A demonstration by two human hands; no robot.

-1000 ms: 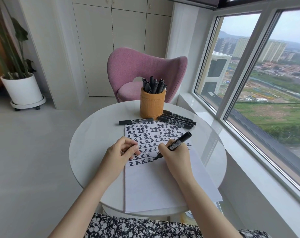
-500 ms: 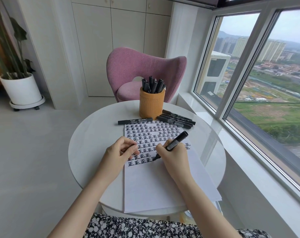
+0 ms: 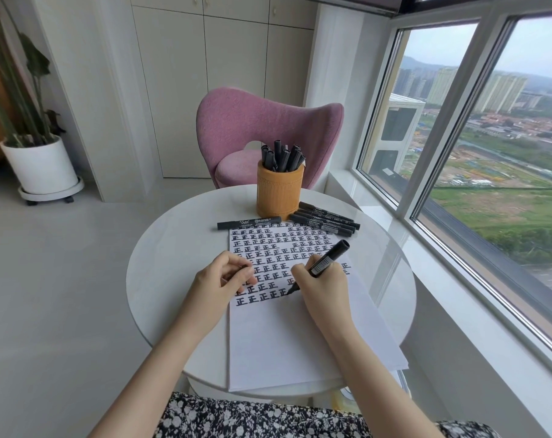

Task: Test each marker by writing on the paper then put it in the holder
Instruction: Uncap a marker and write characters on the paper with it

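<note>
Right, the R hand (image 3: 325, 286) grips a black marker (image 3: 329, 259) in a writing hold, fingers pinched round the barrel. The tip touches the paper (image 3: 284, 343) at the end of the lowest row of characters, and the back end tilts up toward 1 o'clock. The L hand (image 3: 224, 279) rests on the paper's 9 o'clock edge with its fingers curled in (can't tell whether they hold anything).

The sheet runs from mid-table to the 6 o'clock rim of the round white table (image 3: 160, 279), and its near-right corner reaches the rim at approx 5 o'clock. The top half is filled with writing; the lower half is blank.

The holder (image 3: 279, 194) stands upright at 12 o'clock near the far rim, with markers sticking out. A bunch of loose markers (image 3: 325, 219) lies beside it at 1 o'clock, and a single marker (image 3: 249, 223) lies flat along the paper's far edge at 11.

Bare tabletop shows in a wide band at 9 o'clock and a narrower strip at 3, on the window side. A pink chair (image 3: 268, 121) sits beyond 12.
</note>
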